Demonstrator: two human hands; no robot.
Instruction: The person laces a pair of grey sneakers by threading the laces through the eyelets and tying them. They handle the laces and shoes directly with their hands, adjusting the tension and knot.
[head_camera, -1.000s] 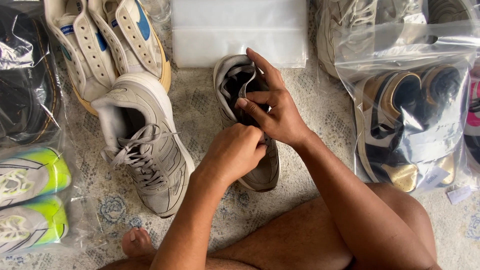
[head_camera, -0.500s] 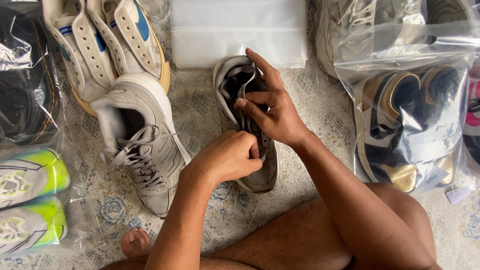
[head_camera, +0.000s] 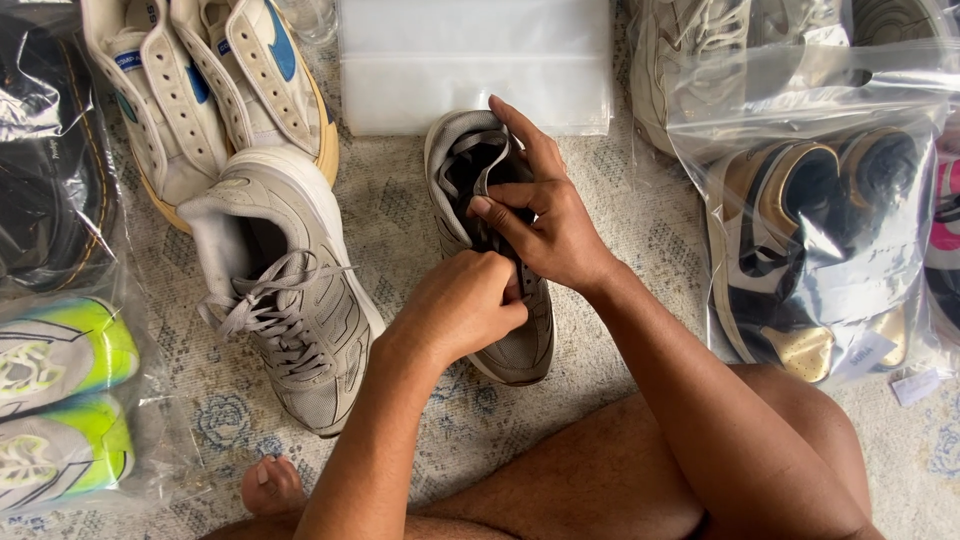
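- Centre of the frame: the grey shoe (head_camera: 500, 260) lies on the rug (head_camera: 400, 210), heel toward the top.
- The right hand (head_camera: 545, 225) rests over its tongue, thumb and forefinger pinching a lace, the other fingers spread along the collar.
- The left hand (head_camera: 462, 305) is curled over the midfoot, fingertips closed on the laces; what exactly it grips is hidden.
- Risk: with both hands pulling at once, a lace could slip from the pinch or the shoe could slide on the rug, as nothing else holds it down.
- Risk: the matching shoe (head_camera: 290, 300), just left, trails loose laces that the left forearm could snag.
- Right of the frame: a clear bag (head_camera: 830, 250) holds a black-and-gold pair.
- Lower left: another bag (head_camera: 60, 400) holds a neon-yellow pair; above it a bag (head_camera: 50, 170) with dark footwear.
- Top centre: a stack of empty bags (head_camera: 475, 60).
- Upper left: a white pair (head_camera: 200, 90), not bagged.
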